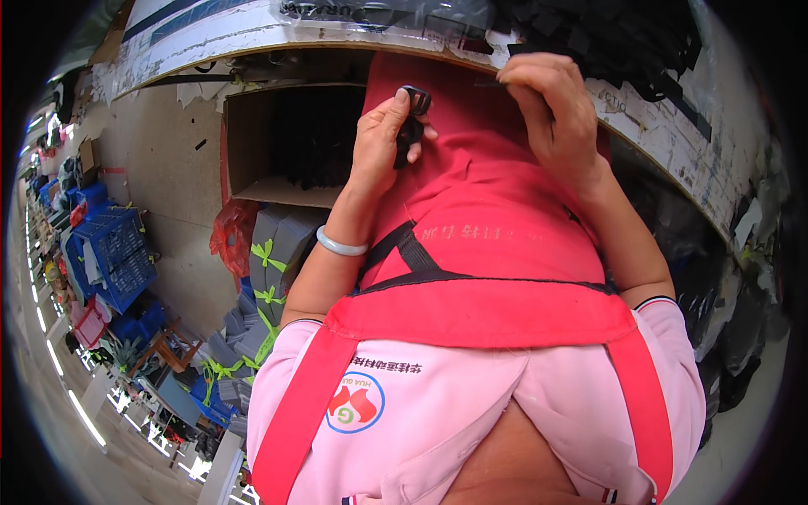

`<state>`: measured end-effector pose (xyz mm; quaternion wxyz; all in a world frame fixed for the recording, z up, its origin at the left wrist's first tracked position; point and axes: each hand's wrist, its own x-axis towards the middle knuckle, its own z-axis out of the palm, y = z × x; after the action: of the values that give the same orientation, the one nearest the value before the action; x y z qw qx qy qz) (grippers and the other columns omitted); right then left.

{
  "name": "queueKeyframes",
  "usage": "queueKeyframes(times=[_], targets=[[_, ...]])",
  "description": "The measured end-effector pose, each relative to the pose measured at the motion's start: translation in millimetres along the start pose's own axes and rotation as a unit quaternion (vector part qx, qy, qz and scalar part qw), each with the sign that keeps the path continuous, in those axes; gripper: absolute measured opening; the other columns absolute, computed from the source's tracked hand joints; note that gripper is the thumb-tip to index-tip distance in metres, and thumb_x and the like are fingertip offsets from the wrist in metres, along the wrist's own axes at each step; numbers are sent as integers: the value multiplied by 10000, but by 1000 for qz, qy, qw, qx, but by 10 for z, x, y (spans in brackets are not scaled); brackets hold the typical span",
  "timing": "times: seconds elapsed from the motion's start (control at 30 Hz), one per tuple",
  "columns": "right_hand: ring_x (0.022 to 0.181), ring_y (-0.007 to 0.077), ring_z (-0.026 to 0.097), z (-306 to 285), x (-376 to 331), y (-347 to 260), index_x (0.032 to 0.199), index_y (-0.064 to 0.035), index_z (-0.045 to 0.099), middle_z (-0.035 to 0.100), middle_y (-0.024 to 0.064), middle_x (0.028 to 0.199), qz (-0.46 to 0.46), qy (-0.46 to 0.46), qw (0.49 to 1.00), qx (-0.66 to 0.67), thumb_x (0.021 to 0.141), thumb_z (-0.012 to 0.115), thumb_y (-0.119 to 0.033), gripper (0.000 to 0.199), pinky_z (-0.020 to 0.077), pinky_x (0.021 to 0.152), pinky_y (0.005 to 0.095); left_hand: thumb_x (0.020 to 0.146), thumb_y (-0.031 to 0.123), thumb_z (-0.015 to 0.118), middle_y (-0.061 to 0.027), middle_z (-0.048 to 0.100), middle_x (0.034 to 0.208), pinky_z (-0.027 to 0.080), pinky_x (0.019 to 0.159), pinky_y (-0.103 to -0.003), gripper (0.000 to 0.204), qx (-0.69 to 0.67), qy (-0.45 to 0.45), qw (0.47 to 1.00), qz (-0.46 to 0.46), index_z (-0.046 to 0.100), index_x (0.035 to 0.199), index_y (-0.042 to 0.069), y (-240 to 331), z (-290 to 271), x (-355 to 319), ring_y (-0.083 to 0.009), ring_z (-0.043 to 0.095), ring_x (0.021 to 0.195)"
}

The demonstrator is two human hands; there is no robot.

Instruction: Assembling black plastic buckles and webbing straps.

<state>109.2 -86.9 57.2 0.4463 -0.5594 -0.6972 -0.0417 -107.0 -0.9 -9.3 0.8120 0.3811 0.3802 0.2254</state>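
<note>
Over the red apron (pixel 484 160) on my lap, my left hand (pixel 379 143) is closed on a black plastic buckle (pixel 417 101). Its thumb presses on the slotted end, and the lower part of the buckle lies among the curled fingers. My right hand (pixel 555 109) is held higher, beside the table edge, apart from the left. Its fingers bend down toward the thumb in a pinch; whatever they hold, if anything, is too small to tell.
The worktable (pixel 665 151) curves across the top, with a heap of black pieces (pixel 623 42) on it. Left of my lap stands a cardboard box (pixel 248 135) with dark contents. A red plastic bag (pixel 233 240), grey bundles (pixel 282 231) with green ties and a blue crate (pixel 118 252) are farther left.
</note>
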Motion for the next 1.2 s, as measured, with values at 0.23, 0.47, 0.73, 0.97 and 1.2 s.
queueKeyframes(times=[0.23, 0.47, 0.73, 0.97, 1.2], targets=[[674, 75, 561, 151, -200, -252, 1009, -16, 601, 625, 8, 836, 456, -110, 813, 346, 931, 612, -123, 133, 478, 549, 208, 964, 328, 565, -73, 624, 767, 374, 413, -192, 320, -109, -51, 989, -89, 627, 976, 15, 170, 197, -49, -104, 561, 563], [680, 32, 548, 210, -209, -231, 1001, -10, 616, 624, -2, 819, 473, -123, 768, 415, 956, 590, -170, 168, 469, 551, 186, 977, 284, 545, -83, 576, 852, 372, 394, -165, 270, -223, -93, 962, -129, 580, 1015, 19, 122, 261, -58, -140, 561, 702], [690, 45, 573, 124, -106, -268, 991, -12, 614, 652, 21, 831, 452, -169, 765, 427, 946, 601, -152, 147, 463, 550, 182, 969, 279, 560, -88, 579, 789, 380, 374, -193, 268, -357, -142, 895, -226, 556, 947, 11, 34, 212, -42, -142, 542, 593], [781, 100, 658, 213, -193, -240, 1117, -21, 557, 669, 48, 858, 449, -115, 755, 465, 938, 602, -123, 211, 479, 553, 177, 985, 265, 521, -83, 559, 789, 348, 349, -157, 284, -259, -126, 936, -201, 575, 965, -13, 62, 280, -60, -108, 485, 580], [748, 78, 630, 202, -223, -271, 1143, -31, 563, 660, 34, 835, 417, -77, 767, 482, 941, 596, -110, 219, 473, 574, 186, 971, 294, 544, -93, 568, 801, 368, 384, -177, 296, -360, -193, 873, -266, 557, 923, 3, -64, 232, 19, -133, 523, 586]])
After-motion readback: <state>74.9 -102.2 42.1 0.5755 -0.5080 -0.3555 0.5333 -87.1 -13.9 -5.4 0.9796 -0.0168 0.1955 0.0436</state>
